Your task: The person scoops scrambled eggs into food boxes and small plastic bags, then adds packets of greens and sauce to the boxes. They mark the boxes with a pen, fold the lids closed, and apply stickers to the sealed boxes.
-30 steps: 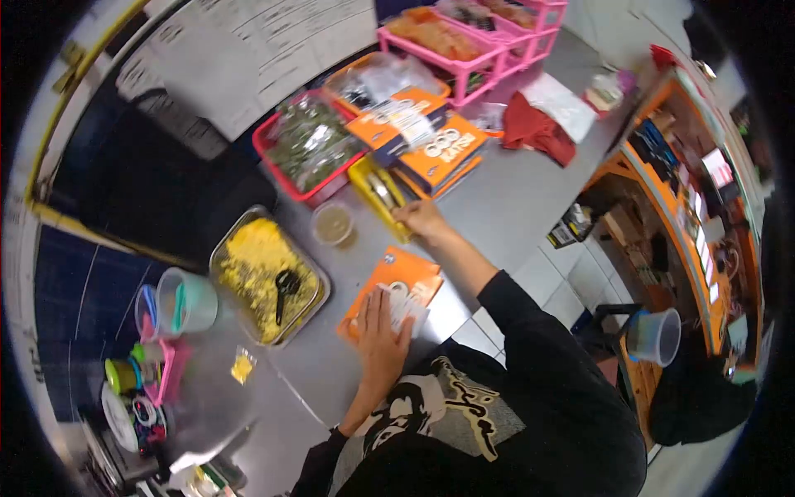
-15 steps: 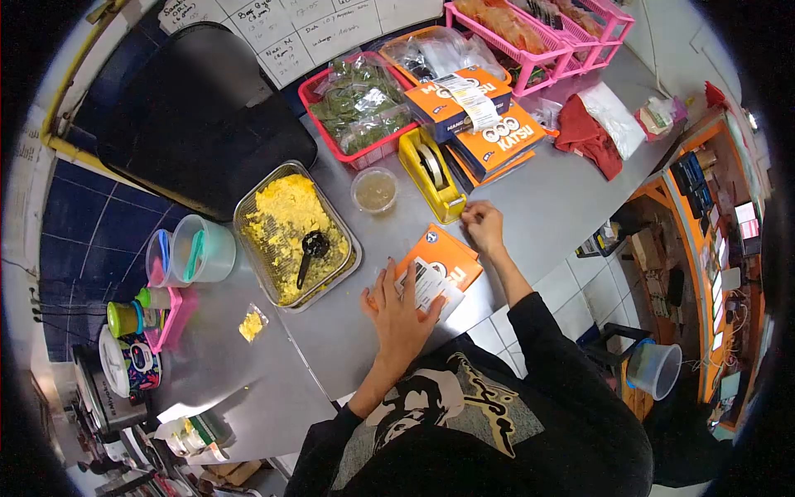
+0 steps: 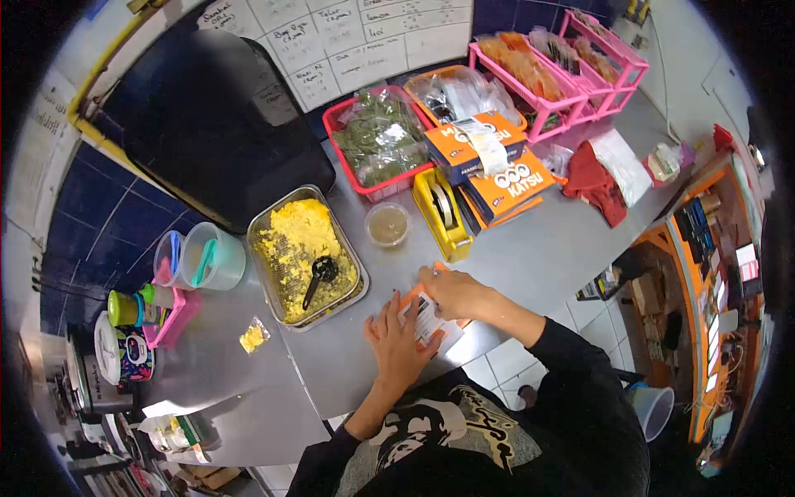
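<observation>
An orange box [image 3: 410, 296] lies on the metal table near the body, mostly covered by my hands. On its top is a white printed label [image 3: 427, 318]. My left hand [image 3: 396, 344] rests with spread fingers on the box's left side and the label's edge. Bent over the upper right of the box, my right hand [image 3: 451, 291] presses its bunched fingers down at the label; whatever they pinch is too small to tell. Just above stands a yellow tape dispenser [image 3: 441, 217].
Left of the box is a tray of yellow crumbly food [image 3: 291, 240] with a black scoop [image 3: 324, 269]. Behind stand a lidded cup [image 3: 387, 225], a red basket of greens [image 3: 379, 141], stacked orange boxes [image 3: 507, 184] and a pink rack [image 3: 546, 114].
My right hand has moved from the tape dispenser's front end down onto the labelled box. My left hand stays on the box. The whole view has shifted slightly.
</observation>
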Demonstrator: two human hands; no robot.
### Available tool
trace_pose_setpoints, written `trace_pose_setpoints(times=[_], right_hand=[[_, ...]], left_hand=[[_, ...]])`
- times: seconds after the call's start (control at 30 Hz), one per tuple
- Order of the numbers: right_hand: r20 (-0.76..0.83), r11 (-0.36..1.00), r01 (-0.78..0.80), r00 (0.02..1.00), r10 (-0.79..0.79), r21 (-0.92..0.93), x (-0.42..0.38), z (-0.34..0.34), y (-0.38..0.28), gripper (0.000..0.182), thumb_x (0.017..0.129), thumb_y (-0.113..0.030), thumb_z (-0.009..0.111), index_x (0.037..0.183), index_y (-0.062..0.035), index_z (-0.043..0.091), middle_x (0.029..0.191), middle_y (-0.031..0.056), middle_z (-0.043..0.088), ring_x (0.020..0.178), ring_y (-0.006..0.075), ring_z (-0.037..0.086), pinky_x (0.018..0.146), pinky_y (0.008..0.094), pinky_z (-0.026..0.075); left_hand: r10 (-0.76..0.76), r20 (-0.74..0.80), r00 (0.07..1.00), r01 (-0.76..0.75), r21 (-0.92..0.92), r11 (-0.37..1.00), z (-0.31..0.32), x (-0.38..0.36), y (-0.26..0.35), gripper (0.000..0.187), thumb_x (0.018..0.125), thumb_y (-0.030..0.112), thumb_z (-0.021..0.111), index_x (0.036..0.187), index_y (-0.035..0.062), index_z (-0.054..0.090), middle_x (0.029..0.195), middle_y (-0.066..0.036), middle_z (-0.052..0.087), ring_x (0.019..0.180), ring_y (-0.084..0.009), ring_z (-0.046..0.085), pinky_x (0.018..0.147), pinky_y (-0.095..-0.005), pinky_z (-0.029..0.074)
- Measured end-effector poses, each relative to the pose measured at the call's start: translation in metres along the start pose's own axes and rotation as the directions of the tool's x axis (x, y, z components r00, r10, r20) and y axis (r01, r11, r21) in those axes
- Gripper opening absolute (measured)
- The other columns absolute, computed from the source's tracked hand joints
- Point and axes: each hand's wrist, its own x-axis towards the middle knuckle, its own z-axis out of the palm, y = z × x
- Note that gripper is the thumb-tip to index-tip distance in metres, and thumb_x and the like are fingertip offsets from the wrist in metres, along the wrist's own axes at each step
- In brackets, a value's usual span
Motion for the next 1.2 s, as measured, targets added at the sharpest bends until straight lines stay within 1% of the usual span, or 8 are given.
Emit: trace_pose_setpoints(times=[0.47,0.53,0.7,0.77,0.87,1.0,1.07,1.2], right_hand=[[-0.334,0.924,-0.228,0.883,0.329,0.308,-0.034,0.027,0.0,0.061,0.067,-0.025,0.075,0.117,-0.0057,0.046,0.094,0.018,0.06,0.086,0.0328,0.059,0.074,0.0422,0.046],[-0.773,0.994,0.054,0.633,0.035,0.09,-0.041,0.06,0.003,0.056,0.074,-0.02,0.071,0.118,0.0017,0.043,0.109,0.0188,0.052,0.098,0.0303,0.051,0.083,0.0398,0.041],[-0.981,0.983,0.103,0.104,-0.164,-0.154,-0.049,0.11,-0.007,0.056,0.085,-0.032,0.057,0.123,0.0034,0.039,0.121,0.0209,0.042,0.117,0.0309,0.037,0.095,0.042,0.032],[-0.835,0.942,-0.119,0.506,-0.215,-0.315,-0.049,0.124,-0.009,0.048,0.09,-0.036,0.046,0.121,-0.0003,0.04,0.12,0.0209,0.042,0.116,0.0326,0.038,0.094,0.0432,0.031],[-0.684,0.814,-0.309,0.716,-0.141,-0.491,-0.044,0.125,-0.057,0.043,0.092,-0.036,0.04,0.119,-0.003,0.042,0.118,0.0195,0.045,0.113,0.0356,0.041,0.094,0.0436,0.031],[-0.838,0.744,-0.532,0.541,-0.067,-0.403,-0.028,0.127,-0.038,0.042,0.092,-0.035,0.04,0.121,-0.0044,0.043,0.12,0.0172,0.047,0.114,0.0349,0.042,0.094,0.0432,0.031],[-0.598,0.778,-0.529,0.759,0.257,-0.338,-0.032,0.121,-0.084,0.041,0.092,-0.035,0.039,0.119,-0.0044,0.044,0.124,0.015,0.046,0.119,0.0332,0.039,0.094,0.0492,0.03],[-0.645,0.776,-0.564,0.711,0.282,-0.283,-0.009,0.137,-0.057,0.043,0.091,-0.037,0.041,0.117,-0.003,0.045,0.121,0.0167,0.048,0.116,0.0355,0.041,0.093,0.0479,0.031]], left_hand=[[-0.048,-0.037,0.998,0.046,-0.064,0.997,-0.008,-0.029,-0.001,0.051,0.08,0.044,0.058,0.127,0.0257,0.051,0.142,-0.017,0.03,0.128,-0.0328,0.032,0.1,-0.0583,0.016],[-0.107,-0.045,0.993,0.105,-0.042,0.994,-0.023,-0.046,-0.026,0.053,0.08,0.044,0.058,0.129,0.0247,0.049,0.143,-0.017,0.027,0.129,-0.0333,0.031,0.1,-0.0583,0.017],[-0.356,-0.477,0.804,0.345,-0.114,0.932,-0.085,-0.158,-0.172,0.05,0.076,0.02,0.063,0.124,0.0136,0.05,0.139,-0.02,0.034,0.125,-0.0345,0.036,0.098,-0.0489,0.029],[-0.352,-0.689,0.634,0.516,0.037,0.856,-0.145,-0.215,-0.249,0.039,0.075,0.011,0.06,0.114,0.0062,0.054,0.129,-0.022,0.043,0.116,-0.0397,0.042,0.094,-0.0473,0.035],[-0.317,-0.85,0.42,0.732,0.11,0.673,-0.204,-0.316,-0.377,0.039,0.077,0.011,0.059,0.114,0.0028,0.05,0.121,-0.023,0.046,0.113,-0.0398,0.043,0.096,-0.0478,0.033],[-0.466,-0.853,0.234,0.887,-0.009,0.462,-0.26,-0.422,-0.466,0.035,0.075,0.009,0.058,0.108,0.0006,0.051,0.11,-0.023,0.051,0.104,-0.0376,0.047,0.088,-0.0461,0.037],[-0.507,-0.861,-0.031,0.952,-0.179,0.247,-0.257,-0.47,-0.507,0.029,0.075,0.007,0.055,0.103,0.0008,0.054,0.105,-0.021,0.053,0.1,-0.0372,0.048,0.085,-0.0436,0.038],[-0.503,-0.851,-0.148,0.93,-0.292,0.222,-0.238,-0.533,-0.538,0.027,0.075,0.002,0.05,0.101,0.001,0.056,0.101,-0.019,0.055,0.098,-0.036,0.049,0.084,-0.0424,0.039]])
